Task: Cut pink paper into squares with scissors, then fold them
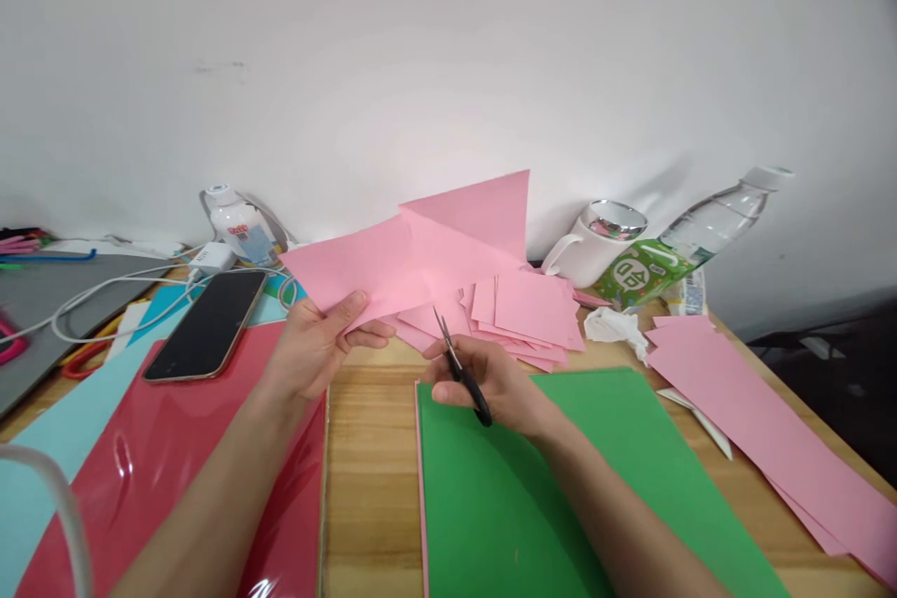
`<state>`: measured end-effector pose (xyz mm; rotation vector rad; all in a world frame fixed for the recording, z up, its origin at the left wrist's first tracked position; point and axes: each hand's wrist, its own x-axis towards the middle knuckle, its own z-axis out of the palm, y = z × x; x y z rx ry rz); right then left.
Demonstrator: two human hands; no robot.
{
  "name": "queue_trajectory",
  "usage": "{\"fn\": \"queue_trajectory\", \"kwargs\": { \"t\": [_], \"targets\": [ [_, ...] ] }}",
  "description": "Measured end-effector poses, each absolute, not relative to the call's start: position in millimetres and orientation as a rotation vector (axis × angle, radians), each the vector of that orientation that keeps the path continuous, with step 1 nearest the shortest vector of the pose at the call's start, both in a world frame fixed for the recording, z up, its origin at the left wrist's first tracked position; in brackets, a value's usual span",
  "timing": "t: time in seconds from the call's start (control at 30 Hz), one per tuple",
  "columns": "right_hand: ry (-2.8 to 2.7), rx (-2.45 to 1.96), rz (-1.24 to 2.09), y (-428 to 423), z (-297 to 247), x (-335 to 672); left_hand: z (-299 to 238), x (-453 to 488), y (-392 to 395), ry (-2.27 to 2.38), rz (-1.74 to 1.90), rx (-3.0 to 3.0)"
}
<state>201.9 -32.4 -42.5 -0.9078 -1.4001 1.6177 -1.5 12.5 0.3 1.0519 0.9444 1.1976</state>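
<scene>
Pink paper sheet [350, 266], thin, creased: raised above the counter [371, 505]; centre of the clock. Nearest, 6 o'clock: bare wood strip, open room between green paper sheet [505, 495], 5 o'clock, and red film-wrapped sheet [175, 476], 8 o'clock. Left hand [319, 346], 8 o'clock: thumb above, fingers beneath, pinched on the pink sheet's lower edge. Right hand [497, 383], 5 o'clock: curled round small black-handled metal scissors [459, 368], tips toward 11 o'clock, near that edge; contact and blade gap uncertain. Handling, judged: sheet taut, left fingers off the cutting line, blades clear of loose pink paper pieces [525, 308], 4 o'clock. Farther: white mug [589, 252], 3 o'clock, limiting rightward swing; white wall [420, 37], 12 o'clock, bounding reach.
</scene>
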Motion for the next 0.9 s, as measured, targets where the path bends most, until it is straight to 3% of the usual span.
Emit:
{"fn": "queue_trajectory", "kwargs": {
  "t": [0.43,0.67,0.9],
  "targets": [
    [-1.25,-1.006,1.642,-35,-35,201,3,10,2,0.954,0.999,1.134],
    [-1.256,-1.062,1.646,-35,-33,200,-2,11,5,0.995,1.116,1.102],
    [-0.949,-1.044,1.415,-35,-36,192,5,10,6,0.973,1.16,0.982]
  ]
}}
